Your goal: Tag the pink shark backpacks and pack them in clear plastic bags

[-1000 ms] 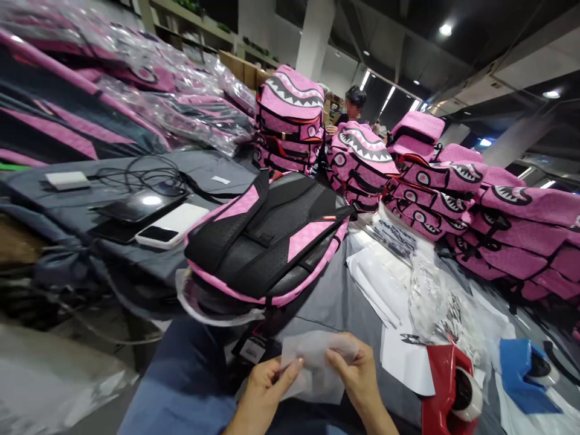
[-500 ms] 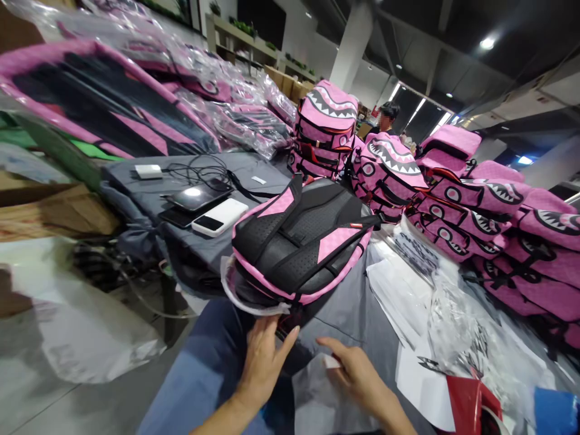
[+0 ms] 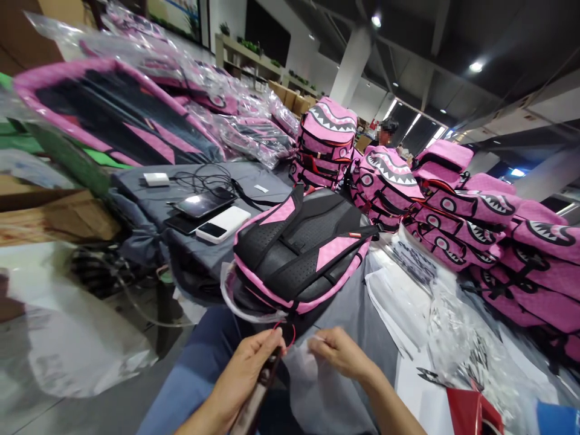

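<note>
A black and pink backpack (image 3: 303,254) lies with its padded straps facing up on the grey cloth, its bottom end toward me. Just below that end, my left hand (image 3: 251,362) is closed in a pinch on a dark strap (image 3: 256,396) that runs down toward my lap. A thin red cord loop (image 3: 293,335) shows at its fingertips. To the right, my right hand (image 3: 338,351) is curled shut on the upper edge of a translucent white plastic sheet (image 3: 317,393). Clear plastic (image 3: 231,296) edges the backpack's lower left side.
A white power bank (image 3: 223,225), a phone (image 3: 203,202) and a cable lie at left. Stacked pink shark-face backpacks (image 3: 385,181) stand behind and right. Papers (image 3: 394,302), nippers (image 3: 430,377) and a red tape dispenser (image 3: 471,411) lie at right. A person (image 3: 385,136) is beyond.
My left hand has drawn down and left from the backpack's edge and now pinches the strap, with the red loop showing. My right hand has moved slightly left and closed on the plastic sheet.
</note>
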Demonstrator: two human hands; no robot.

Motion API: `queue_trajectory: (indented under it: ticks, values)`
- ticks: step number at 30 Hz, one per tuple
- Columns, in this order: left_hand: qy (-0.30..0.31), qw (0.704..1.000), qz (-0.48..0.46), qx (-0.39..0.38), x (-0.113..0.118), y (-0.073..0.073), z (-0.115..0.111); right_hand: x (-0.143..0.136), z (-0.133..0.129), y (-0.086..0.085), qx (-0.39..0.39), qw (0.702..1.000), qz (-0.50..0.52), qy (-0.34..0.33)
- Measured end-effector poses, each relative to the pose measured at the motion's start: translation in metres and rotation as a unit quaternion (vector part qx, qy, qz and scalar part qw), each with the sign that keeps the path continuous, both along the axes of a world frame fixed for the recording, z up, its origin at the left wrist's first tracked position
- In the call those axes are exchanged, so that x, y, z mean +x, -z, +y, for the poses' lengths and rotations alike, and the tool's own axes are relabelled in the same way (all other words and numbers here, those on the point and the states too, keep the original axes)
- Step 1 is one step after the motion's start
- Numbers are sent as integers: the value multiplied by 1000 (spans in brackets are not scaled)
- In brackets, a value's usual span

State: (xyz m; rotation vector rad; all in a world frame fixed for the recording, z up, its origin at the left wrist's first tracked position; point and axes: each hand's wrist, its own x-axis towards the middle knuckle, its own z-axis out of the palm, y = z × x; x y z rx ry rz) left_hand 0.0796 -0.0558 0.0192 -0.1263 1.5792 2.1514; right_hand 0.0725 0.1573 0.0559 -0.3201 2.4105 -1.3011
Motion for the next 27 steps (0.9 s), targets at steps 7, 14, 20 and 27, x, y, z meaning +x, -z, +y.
queue_trajectory:
  ticks: [7,14,20,27]
  values:
    - [26,937,290,-192,18,35,27,-34,-23,10,8,994,65,90]
    - [-27,801,486,-349,23,66,32,-15,-45,15,-89,982,60,153]
    - [-262,958,70,-93,20,67,18,-17,-49,23,-105,979,71,162]
    - [-79,907,-279,306,3,37,20,-22,-45,19,-135,979,30,152]
